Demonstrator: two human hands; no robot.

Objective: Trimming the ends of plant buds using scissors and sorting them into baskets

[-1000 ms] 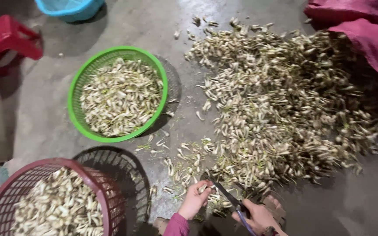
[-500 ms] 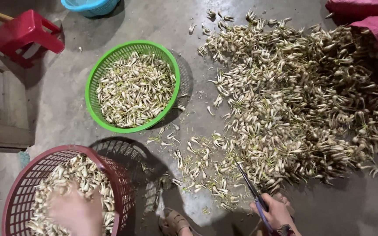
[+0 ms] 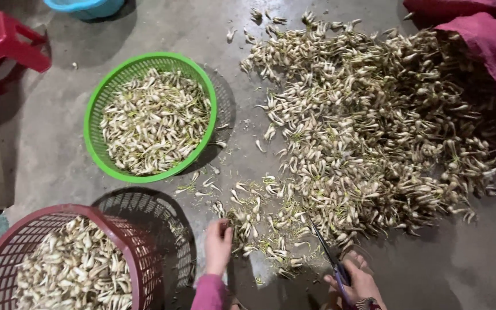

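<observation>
Left hand (image 3: 218, 245), fingers loosely curled, touches small white bulbs at the edge of the large floor heap (image 3: 374, 132). Right hand (image 3: 358, 281) grips dark-bladed scissors (image 3: 325, 251) (blades pointing toward the heap).

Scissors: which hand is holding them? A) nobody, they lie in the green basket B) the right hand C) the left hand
B: the right hand grips the scissors, blades pointing up into the pile of bulbs, while the left hand reaches for loose bulbs.
</observation>
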